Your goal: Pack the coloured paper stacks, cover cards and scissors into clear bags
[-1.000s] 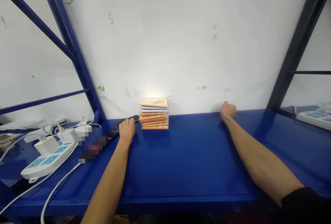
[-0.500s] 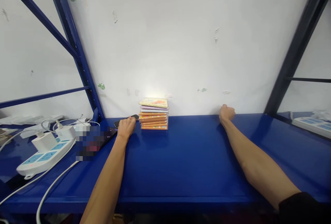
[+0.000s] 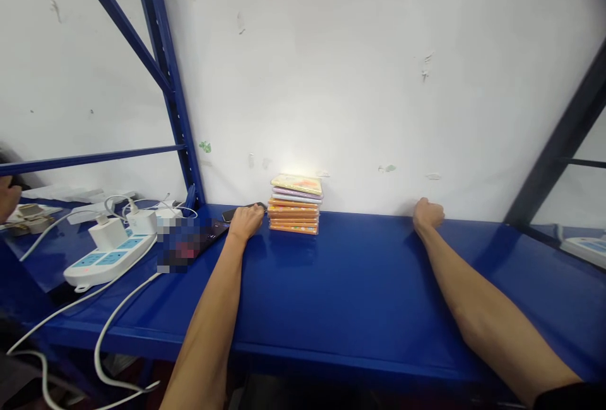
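A stack of thin, plastic-wrapped booklets stands on the blue shelf against the wall, pale yellow on top, lilac below it and orange towards the bottom. Just left of the stack, my left hand rests on the shelf, closed in a fist. A dark, flat, phone-like object lies right behind that hand, partly covered by it; whether they touch I cannot tell. My right hand is also a fist, set down on the shelf near the wall, well right of the booklets. Nothing shows in either fist.
On the left lies a white power strip with plugged-in chargers and loose white cables. A dark phone with a partly blurred screen is beside it. Blue rack posts frame the shelf. Another person's hand shows at the left edge.
The view has turned slightly left, so everything sits further right. Another person's hand has appeared at the left edge. My fists and the booklet stack stay in place on the shelf.
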Demonstrator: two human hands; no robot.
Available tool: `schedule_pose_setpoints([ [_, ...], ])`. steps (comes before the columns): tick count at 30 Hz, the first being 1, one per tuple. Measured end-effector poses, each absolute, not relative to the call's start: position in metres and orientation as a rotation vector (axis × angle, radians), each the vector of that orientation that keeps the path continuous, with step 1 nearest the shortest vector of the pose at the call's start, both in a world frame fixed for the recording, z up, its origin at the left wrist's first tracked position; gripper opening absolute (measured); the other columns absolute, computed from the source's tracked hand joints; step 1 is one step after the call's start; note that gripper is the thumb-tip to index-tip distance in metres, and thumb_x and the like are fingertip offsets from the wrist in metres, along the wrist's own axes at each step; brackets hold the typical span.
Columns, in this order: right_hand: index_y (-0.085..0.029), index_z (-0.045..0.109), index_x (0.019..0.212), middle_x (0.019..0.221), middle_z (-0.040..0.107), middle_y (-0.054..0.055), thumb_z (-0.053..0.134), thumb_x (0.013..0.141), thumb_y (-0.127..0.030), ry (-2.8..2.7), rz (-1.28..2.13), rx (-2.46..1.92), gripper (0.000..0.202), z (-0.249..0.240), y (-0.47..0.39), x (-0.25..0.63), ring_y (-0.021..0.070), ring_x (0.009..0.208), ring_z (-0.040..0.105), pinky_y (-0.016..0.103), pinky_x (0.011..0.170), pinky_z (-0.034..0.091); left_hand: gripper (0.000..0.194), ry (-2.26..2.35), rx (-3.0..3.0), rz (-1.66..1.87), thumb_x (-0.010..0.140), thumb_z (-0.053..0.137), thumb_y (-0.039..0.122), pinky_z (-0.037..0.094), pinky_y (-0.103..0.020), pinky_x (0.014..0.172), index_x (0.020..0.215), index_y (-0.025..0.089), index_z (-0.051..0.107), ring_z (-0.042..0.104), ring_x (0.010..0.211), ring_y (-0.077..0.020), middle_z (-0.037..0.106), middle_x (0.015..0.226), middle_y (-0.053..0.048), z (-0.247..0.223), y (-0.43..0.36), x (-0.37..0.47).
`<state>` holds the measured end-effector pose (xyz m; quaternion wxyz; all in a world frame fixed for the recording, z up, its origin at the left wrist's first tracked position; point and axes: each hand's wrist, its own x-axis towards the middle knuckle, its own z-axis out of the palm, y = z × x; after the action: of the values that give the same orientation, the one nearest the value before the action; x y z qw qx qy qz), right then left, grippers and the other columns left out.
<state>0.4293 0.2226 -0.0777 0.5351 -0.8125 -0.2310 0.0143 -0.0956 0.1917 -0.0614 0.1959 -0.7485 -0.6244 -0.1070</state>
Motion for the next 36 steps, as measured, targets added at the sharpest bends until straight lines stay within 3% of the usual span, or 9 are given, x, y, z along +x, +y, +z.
schedule_pose_setpoints([
  [9,-0.020,0.064,0.127,0.131,0.063,0.011,0.062,0.100,-0.035,-0.529,0.050,-1.969,0.031,-0.074,0.219,0.421,0.0230,0.108,0.065,0.043,0.092,0.057,0.037,-1.423,-2.039,-0.488,0.097,0.064,0.035,0.057,-0.047,0.092,0.129,0.018,0.061,0.066,0.111,-0.0257,0.063,0.132,-0.012,-0.054,0.179,-0.090],
  [13,-0.018,0.063,0.127,0.131,0.063,0.012,0.064,0.099,-0.035,-0.537,0.029,-1.945,0.033,-0.073,0.217,0.417,0.0237,0.109,0.065,0.043,0.091,0.057,0.040,-1.297,-1.983,-0.564,0.096,0.065,0.034,0.050,-0.055,0.104,0.133,0.020,0.060,0.059,0.125,-0.0298,0.056,0.145,-0.012,-0.052,0.175,-0.091],
  [17,-0.017,0.062,0.129,0.131,0.063,0.012,0.064,0.099,-0.035,-0.564,-0.012,-1.958,0.035,-0.071,0.215,0.414,0.0242,0.108,0.066,0.045,0.091,0.057,0.039,-1.246,-1.981,-0.582,0.095,0.051,0.007,0.029,-0.062,0.119,0.129,0.016,0.068,0.035,0.149,-0.0392,0.038,0.164,-0.015,-0.053,0.175,-0.094],
  [21,-0.017,0.062,0.129,0.131,0.063,0.012,0.064,0.099,-0.036,-0.684,-0.077,-1.980,0.035,-0.068,0.212,0.406,0.0244,0.109,0.066,0.045,0.091,0.057,0.052,-1.236,-1.979,-0.569,0.089,0.039,-0.002,0.023,-0.064,0.119,0.127,0.016,0.071,0.027,0.153,-0.0413,0.030,0.168,-0.009,-0.053,0.174,-0.095],
  [27,-0.017,0.062,0.129,0.130,0.063,0.011,0.064,0.099,-0.036,-1.111,-0.130,-1.923,0.036,-0.062,0.210,0.372,0.0252,0.109,0.065,0.046,0.091,0.057,0.047,-1.293,-1.934,-0.513,0.092,0.039,-0.001,0.036,-0.066,0.108,0.115,0.020,0.074,0.034,0.148,-0.0429,0.032,0.168,-0.009,-0.054,0.176,-0.095],
  [30,-0.018,0.062,0.129,0.131,0.063,0.011,0.064,0.099,-0.036,-1.324,-0.092,-1.871,0.035,-0.056,0.209,0.350,0.0251,0.109,0.065,0.045,0.091,0.057,0.029,-1.351,-1.882,-0.494,0.096,0.056,0.013,0.042,-0.062,0.107,0.120,0.021,0.069,0.044,0.141,-0.0382,0.044,0.160,-0.013,-0.054,0.177,-0.095],
  [33,-0.018,0.063,0.128,0.131,0.063,0.011,0.063,0.099,-0.036,-1.452,-0.023,-1.825,0.034,-0.042,0.211,0.327,0.0251,0.109,0.065,0.045,0.091,0.057,0.037,-1.387,-1.833,-0.488,0.095,0.067,0.031,0.049,-0.056,0.104,0.130,0.021,0.062,0.056,0.129,-0.0309,0.054,0.147,-0.011,-0.053,0.177,-0.094],
  [36,-0.019,0.063,0.128,0.131,0.063,0.010,0.062,0.100,-0.036,-1.528,0.093,-1.787,0.033,-0.020,0.216,0.299,0.0245,0.109,0.065,0.045,0.092,0.056,0.036,-1.379,-1.816,-0.480,0.096,0.065,0.033,0.053,-0.053,0.099,0.130,0.021,0.062,0.061,0.121,-0.0286,0.059,0.141,-0.011,-0.051,0.175,-0.092],
])
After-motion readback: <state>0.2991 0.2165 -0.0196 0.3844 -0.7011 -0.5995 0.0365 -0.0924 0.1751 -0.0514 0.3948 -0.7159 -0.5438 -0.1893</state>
